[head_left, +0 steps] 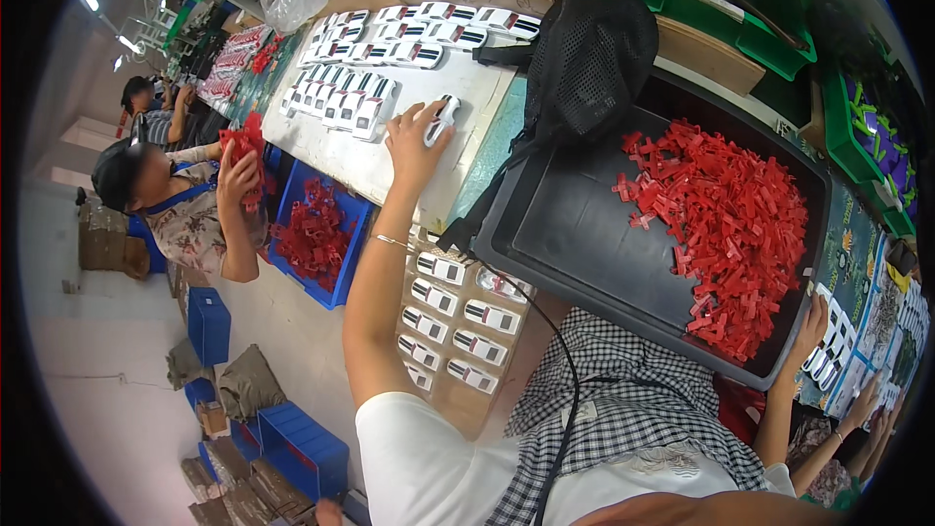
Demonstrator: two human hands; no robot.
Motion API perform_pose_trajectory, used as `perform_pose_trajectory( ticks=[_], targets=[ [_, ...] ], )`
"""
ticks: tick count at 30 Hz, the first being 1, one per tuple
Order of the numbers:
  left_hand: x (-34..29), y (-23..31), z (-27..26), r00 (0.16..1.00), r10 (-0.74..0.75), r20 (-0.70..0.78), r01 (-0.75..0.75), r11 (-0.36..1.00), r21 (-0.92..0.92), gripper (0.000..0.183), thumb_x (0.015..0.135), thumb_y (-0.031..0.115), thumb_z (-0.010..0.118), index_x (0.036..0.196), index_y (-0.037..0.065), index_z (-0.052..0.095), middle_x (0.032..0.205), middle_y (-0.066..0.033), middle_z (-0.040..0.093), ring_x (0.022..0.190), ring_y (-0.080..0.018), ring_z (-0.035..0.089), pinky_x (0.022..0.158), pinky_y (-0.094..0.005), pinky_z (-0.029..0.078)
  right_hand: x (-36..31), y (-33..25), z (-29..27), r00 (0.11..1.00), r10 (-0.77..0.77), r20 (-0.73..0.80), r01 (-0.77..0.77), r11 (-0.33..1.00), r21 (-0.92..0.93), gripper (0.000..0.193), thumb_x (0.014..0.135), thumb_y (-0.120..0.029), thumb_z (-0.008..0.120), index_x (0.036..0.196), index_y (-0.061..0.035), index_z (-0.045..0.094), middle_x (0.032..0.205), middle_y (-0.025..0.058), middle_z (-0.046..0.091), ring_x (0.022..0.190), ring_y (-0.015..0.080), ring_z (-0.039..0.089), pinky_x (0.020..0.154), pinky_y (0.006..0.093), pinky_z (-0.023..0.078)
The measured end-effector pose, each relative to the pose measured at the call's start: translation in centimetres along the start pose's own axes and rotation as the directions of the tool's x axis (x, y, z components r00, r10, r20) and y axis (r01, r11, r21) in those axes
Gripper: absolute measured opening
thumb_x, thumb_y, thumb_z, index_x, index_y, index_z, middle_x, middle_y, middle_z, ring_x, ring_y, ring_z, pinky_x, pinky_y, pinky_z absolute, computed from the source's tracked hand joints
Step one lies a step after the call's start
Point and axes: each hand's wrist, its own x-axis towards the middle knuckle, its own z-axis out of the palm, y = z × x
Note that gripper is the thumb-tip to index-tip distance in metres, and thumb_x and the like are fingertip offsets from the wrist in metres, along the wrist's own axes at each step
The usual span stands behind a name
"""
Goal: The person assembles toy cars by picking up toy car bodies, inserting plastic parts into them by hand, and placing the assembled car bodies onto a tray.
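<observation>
My left hand (419,144) reaches out over a white board (467,68). Its fingers and thumb are closed around a small white toy car (443,121) with dark windows. Beside that hand, more white toy cars (341,99) with dark stripes stand in close rows on the board. My right hand (808,326) is at the right rim of a large black tray (575,205), its fingers closed on the edge. Inside the tray lies a heap of small red plastic parts (730,234), piled toward the right side.
A black mesh bag (594,68) overlaps the tray's far left corner. Below the board, more toy cars (438,297) sit in a carton. Green bins (682,0) stand behind. At left, a co-worker (195,195) holds red parts above a blue bin (317,234); other hands (867,419) show at right.
</observation>
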Motion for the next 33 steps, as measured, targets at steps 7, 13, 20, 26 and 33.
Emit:
perform_pose_trajectory(
  ticks=[7,13,20,26,33],
  targets=[
    [1.6,-4.8,1.2,0.976,-0.116,-0.184,0.151,0.969,0.195,0.042,0.083,0.034,0.068,0.124,0.031,0.060,0.141,-0.0081,0.046,0.134,-0.0396,0.031,0.104,-0.0708,0.016,0.3,-1.5,-1.2,1.000,-0.003,0.004,0.003,0.999,0.045,0.036,0.100,-0.019,0.040,0.132,-0.0067,0.054,0.138,0.0133,0.043,0.131,0.0277,0.039,0.111,0.0374,0.027],
    [4.1,-7.7,1.1,0.955,-0.249,-0.163,0.283,0.929,0.239,0.049,0.084,0.040,0.067,0.130,0.035,0.054,0.144,-0.0076,0.042,0.134,-0.0420,0.027,0.100,-0.0751,0.018,0.9,-3.4,-2.1,0.961,0.271,0.048,-0.273,0.923,0.272,0.037,0.098,-0.017,0.047,0.131,-0.0017,0.053,0.139,0.0142,0.044,0.128,0.0284,0.043,0.108,0.0362,0.032],
    [3.9,-4.9,2.1,0.924,-0.329,-0.196,0.360,0.920,0.157,0.055,0.083,0.045,0.066,0.132,0.024,0.053,0.146,-0.0199,0.031,0.133,-0.0455,0.025,0.097,-0.0740,0.021,-1.9,-1.9,-2.2,0.986,-0.131,-0.099,0.132,0.991,0.008,0.049,0.084,0.004,0.053,0.132,-0.0043,0.050,0.143,0.0175,0.039,0.134,0.0319,0.036,0.110,0.0401,0.030],
    [2.2,4.5,-5.1,0.892,0.232,-0.387,-0.260,0.966,-0.020,0.039,0.087,0.021,0.065,0.125,0.013,0.058,0.131,-0.0182,0.048,0.124,-0.0368,0.040,0.106,-0.0507,0.025,-3.3,-1.7,-2.9,0.976,-0.216,-0.019,0.216,0.976,-0.024,0.058,0.079,0.008,0.055,0.135,-0.0057,0.047,0.145,0.0196,0.036,0.137,0.0352,0.032,0.112,0.0424,0.027],
    [-1.5,20.1,-7.7,0.785,0.502,-0.363,-0.597,0.770,-0.226,0.029,0.086,0.007,0.064,0.114,0.009,0.065,0.129,-0.0106,0.056,0.121,-0.0295,0.048,0.103,-0.0395,0.035,-1.2,-1.6,-3.0,0.984,0.136,-0.113,-0.056,0.846,0.530,0.033,0.098,-0.009,0.048,0.129,0.0023,0.051,0.127,0.0119,0.057,0.118,0.0193,0.053,0.102,0.0304,0.037]
  ],
)
